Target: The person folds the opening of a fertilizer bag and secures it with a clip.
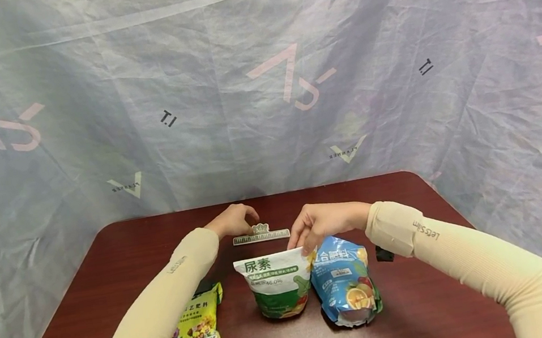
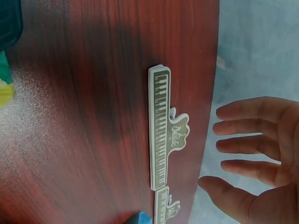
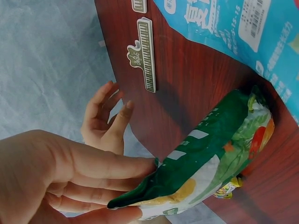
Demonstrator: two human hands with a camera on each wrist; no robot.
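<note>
White-and-green film, glossy over the green, wraps the white-and-green pouch point(image 1: 277, 288), the landmark for these notes: flat, wide top edge, body swelling to a rounded base, set toward the near middle of the dark red wood-grain table point(image 1: 421, 292). It appears upright; whether the base bears fully on the wood cannot be told. Right hand point(image 1: 328, 218) pinches its top right corner, thumb on one face, fingers on the other. Left hand point(image 1: 231, 220), beyond the pouch, holds nothing; fingers extended, thumb well apart, a wide gap. Handling, by judgement: moderately heavy, contents probably loose and settling low; walls soft, apt to crease, smooth film maybe slippery; hardly fragile, though a one-corner hold could let it swing or sag. Best taken by both ends of the flat top edge, or with a palm under the base. Behind the pouch lies a clip point(image 1: 261, 237), long and narrow, piano-key print, scalloped handle; likely stiff and light, best held at that handle. A second clip point(image 2: 160, 205) lies end to end with it, away to the pouch's rear right. Just right of the pouch, a blue pouch point(image 1: 342, 279), plump and wrinkled; left of it, a yellow-green packet point(image 1: 198, 321), flatter, crinkled at the edges. Farther back, creased grey cloth point(image 1: 246, 138) hangs in folds.
</note>
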